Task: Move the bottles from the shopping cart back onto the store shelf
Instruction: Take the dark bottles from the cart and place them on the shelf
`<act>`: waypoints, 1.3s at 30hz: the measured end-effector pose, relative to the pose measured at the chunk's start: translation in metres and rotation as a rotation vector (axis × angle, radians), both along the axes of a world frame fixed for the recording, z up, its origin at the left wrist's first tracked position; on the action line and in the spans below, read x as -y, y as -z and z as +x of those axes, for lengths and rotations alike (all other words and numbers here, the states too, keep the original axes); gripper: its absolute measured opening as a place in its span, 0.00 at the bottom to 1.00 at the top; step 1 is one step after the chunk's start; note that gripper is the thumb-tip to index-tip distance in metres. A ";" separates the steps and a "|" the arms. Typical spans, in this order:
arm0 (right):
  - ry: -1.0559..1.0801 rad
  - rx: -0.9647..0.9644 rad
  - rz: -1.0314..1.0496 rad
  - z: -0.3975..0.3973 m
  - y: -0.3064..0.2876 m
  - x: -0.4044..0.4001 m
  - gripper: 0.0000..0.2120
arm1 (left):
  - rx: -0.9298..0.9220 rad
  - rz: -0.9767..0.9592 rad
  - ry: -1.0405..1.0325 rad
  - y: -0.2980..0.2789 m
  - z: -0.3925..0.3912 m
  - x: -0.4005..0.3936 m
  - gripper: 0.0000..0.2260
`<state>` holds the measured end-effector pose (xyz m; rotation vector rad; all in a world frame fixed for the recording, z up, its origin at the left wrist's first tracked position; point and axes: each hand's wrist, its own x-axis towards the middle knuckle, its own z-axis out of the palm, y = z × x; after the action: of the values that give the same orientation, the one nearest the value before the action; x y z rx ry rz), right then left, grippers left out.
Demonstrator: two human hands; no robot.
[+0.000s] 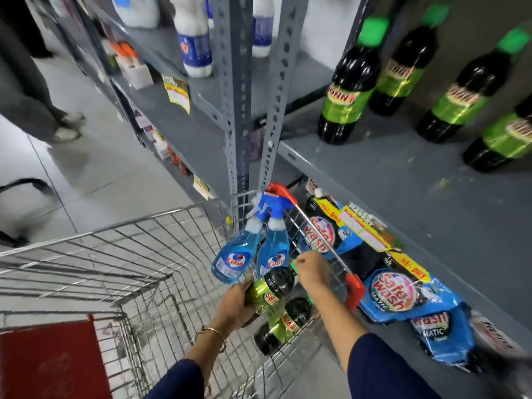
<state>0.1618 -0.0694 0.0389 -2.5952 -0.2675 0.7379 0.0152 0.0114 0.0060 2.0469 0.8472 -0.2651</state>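
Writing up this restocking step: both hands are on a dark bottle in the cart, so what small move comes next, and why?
Probably lift the dark bottle clear of the cart rim: the left hand grips its body, the right hand its neck, and matching bottles stand on the shelf above.

Low in the frame, both hands reach into the wire cart (121, 254): left hand (236, 305) grips a dark bottle (272, 289), right hand (312, 272) at its green cap. Similar bottles (348, 90) stand upper right on the shelf (403, 180).

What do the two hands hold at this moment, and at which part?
Both hands hold one dark bottle with a green label in the cart: the left hand around its lower body, the right hand at its neck and cap end.
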 end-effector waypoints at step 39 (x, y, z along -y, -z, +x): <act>-0.079 0.760 0.330 0.147 -0.303 0.047 0.16 | 0.743 -0.070 0.127 -0.205 0.258 0.031 0.20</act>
<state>0.3089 -0.1160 0.3416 -2.4311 -0.6523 -0.2894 0.2734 -0.0195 0.2112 1.9154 0.2426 0.3791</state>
